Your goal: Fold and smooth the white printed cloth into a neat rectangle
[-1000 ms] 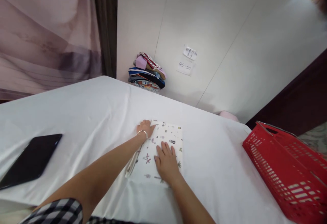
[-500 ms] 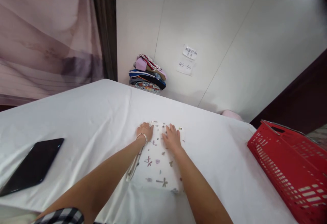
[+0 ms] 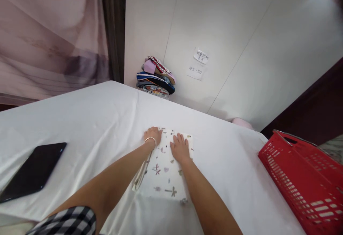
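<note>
I find the folded printed cloth (image 3: 164, 170) lying flat on the white-covered tabletop (image 3: 88, 120), near the middle and toward the near edge. My left hand (image 3: 152, 135) rests on its far left corner, fingers together and curled lightly over the edge, a bracelet at the wrist; it pinches nothing that I can see. My right hand (image 3: 180, 148) lies palm down on the far part of the cloth, fingers slightly spread and pressed flat. In my judgement the step in hand is smoothing the fold, and it is done well by keeping the left hand anchoring the corner while the right palm presses evenly toward the edges, so the layers beneath stay aligned and the loose strip showing at the left edge does not drag out. A black tablet (image 3: 32, 172) lies well apart at the near left, a red plastic basket (image 3: 305, 185) at the right, and a stack of folded garments (image 3: 157, 79) stands at the far wall.
</note>
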`<state>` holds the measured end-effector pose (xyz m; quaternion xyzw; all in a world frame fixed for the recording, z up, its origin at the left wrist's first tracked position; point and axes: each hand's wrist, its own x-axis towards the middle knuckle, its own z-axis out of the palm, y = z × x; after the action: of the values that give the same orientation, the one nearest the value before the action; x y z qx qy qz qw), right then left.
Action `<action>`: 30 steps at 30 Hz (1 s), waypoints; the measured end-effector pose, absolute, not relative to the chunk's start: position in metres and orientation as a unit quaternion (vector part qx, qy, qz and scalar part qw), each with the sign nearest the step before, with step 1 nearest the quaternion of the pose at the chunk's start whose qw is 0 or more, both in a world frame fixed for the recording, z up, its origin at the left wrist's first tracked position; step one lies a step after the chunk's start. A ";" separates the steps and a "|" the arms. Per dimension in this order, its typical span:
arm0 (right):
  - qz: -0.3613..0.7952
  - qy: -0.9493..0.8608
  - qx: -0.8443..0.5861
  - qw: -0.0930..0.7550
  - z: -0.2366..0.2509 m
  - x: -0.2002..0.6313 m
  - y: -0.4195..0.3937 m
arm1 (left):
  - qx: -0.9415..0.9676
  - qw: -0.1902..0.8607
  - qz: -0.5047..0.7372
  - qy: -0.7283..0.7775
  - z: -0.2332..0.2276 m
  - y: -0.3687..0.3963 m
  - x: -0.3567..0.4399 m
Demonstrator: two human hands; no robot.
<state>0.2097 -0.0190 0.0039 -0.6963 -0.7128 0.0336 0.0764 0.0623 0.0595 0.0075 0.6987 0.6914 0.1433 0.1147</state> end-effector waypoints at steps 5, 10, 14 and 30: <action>0.073 -0.716 -0.692 0.054 0.007 0.212 -0.010 | 0.703 0.088 0.152 0.689 -0.002 0.060 0.062; 0.064 -0.710 -0.699 0.064 0.010 0.215 0.008 | 0.701 0.091 0.146 0.692 -0.002 0.061 0.062; 0.045 -0.701 -0.708 0.072 0.005 0.214 0.013 | 0.698 0.097 0.150 0.694 -0.002 0.061 0.062; 0.039 -0.708 -0.702 0.059 0.006 0.209 -0.005 | 0.695 0.110 0.162 0.692 -0.001 0.060 0.060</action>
<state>0.2088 -0.0045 0.0060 -0.7021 -0.7085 0.0385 0.0595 0.0604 0.0602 -0.0010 0.6947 0.6921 0.1622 0.1099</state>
